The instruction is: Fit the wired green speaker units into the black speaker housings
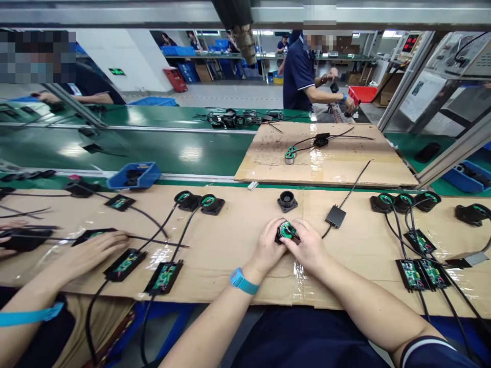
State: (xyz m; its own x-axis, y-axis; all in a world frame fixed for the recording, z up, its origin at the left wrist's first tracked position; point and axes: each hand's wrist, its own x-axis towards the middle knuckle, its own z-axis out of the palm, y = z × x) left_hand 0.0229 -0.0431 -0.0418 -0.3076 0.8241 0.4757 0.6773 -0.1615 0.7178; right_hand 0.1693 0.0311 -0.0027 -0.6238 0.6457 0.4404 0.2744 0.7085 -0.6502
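Both my hands meet around a small round black housing with a green circuit board [286, 230] in its top, at the middle of the cardboard. My left hand [268, 237] grips it from the left, fingers wrapped along its side. My right hand [309, 243] closes on it from the right, the thumb by the board's edge. A black cable runs from under my right hand to a flat black box [336, 216] lying to the right. Just beyond my hands stands an open black round housing with a square flange [287, 201].
At right lie several wired housings [404, 202] with open circuit boxes [412, 274]. More wired units [164, 277] lie at left, where a co-worker's hand [92, 253] touches one. A blue bin [134, 175] and a raised cardboard sheet [264, 158] are behind. Another person works beyond.
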